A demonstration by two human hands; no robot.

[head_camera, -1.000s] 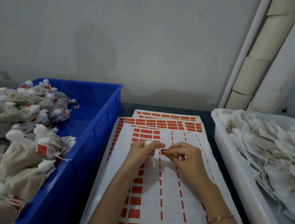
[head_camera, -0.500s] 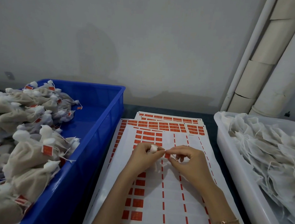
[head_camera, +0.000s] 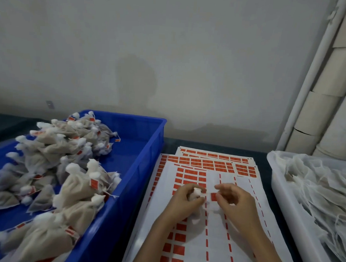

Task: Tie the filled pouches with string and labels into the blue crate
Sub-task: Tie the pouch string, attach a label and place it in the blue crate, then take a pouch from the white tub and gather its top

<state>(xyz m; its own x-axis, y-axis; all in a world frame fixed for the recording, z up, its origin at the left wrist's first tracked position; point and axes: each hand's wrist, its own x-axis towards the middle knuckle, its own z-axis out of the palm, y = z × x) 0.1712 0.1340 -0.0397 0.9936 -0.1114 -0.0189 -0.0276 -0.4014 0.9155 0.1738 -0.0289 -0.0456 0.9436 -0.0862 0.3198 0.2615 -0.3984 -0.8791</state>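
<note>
I see my left hand point(head_camera: 182, 199) curled round the filled pouch point(head_camera: 196, 193) over the label sheets point(head_camera: 243, 225), right hand point(head_camera: 238, 205) fingers point(head_camera: 222, 201) pinching a red label point(head_camera: 213, 196) just beside it; the blue crate point(head_camera: 140, 169) lies left.

The right hand point(head_camera: 236, 203) now sits slightly apart from the left hand point(head_camera: 182, 200), whereas a second ago their fingertips met at the neck of the pouch point(head_camera: 195, 192). The red label point(head_camera: 213, 197) pinched by the right hand shows in the gap. The view has swung left, taking in more of the blue crate point(head_camera: 141, 161).
</note>
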